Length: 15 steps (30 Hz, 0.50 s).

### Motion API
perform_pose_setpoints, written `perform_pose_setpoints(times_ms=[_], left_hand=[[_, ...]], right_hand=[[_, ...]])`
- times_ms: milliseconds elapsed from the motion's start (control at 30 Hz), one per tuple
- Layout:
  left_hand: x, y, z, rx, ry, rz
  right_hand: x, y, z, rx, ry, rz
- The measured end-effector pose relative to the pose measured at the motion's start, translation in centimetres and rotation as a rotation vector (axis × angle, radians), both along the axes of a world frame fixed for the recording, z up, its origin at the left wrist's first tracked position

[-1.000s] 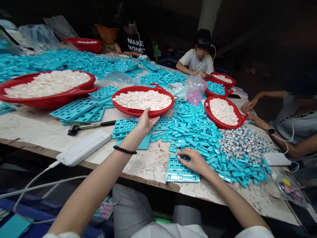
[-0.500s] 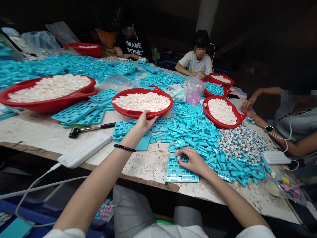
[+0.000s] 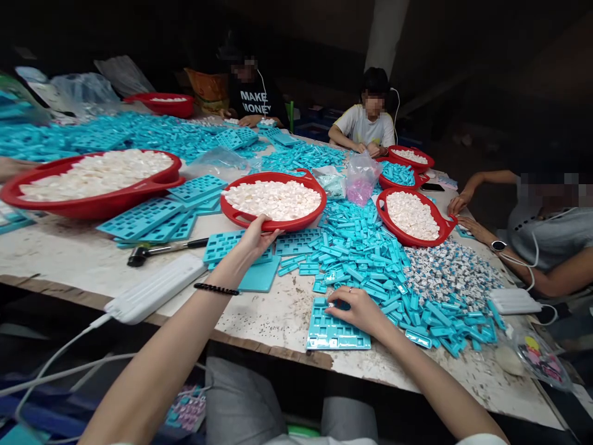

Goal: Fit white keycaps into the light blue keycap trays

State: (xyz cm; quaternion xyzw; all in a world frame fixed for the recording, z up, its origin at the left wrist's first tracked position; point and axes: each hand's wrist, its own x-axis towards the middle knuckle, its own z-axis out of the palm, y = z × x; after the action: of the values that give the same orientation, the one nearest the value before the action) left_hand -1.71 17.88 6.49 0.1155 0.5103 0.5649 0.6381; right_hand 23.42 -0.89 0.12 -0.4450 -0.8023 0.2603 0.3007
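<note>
Though open, left hand (image 3: 252,240) against red oval plastic basin (image 3: 296,221); right hand (image 3: 356,312) curled on turquoise rectangular mold (image 3: 336,337), lying crosswise, front of basin.

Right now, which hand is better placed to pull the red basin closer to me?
Probably the left hand: its fingers are already at the rim of the red basin. The right hand is farther from it, and lies on a blue mold.

Round red plastic basin (image 3: 301,216), heaped with white pieces (image 3: 273,199), sitting flat on a scuffed table (image 3: 273,327); flat turquoise mold (image 3: 338,334), rows of square cavities, lying near the table's edge beside loose turquoise strips (image 3: 356,259).
</note>
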Motion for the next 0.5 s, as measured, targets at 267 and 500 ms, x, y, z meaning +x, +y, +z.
perform_pose_setpoints(times_ms=[267, 500], left_hand=[[1.0, -2.0, 1.2, 0.051, 0.053, -0.080], [2.2, -5.5, 0.8, 0.075, 0.045, -0.130]], right_hand=[[0.4, 0.3, -0.2, -0.017, 0.085, -0.015], [0.5, 0.5, -0.4, -0.064, 0.156, 0.006]])
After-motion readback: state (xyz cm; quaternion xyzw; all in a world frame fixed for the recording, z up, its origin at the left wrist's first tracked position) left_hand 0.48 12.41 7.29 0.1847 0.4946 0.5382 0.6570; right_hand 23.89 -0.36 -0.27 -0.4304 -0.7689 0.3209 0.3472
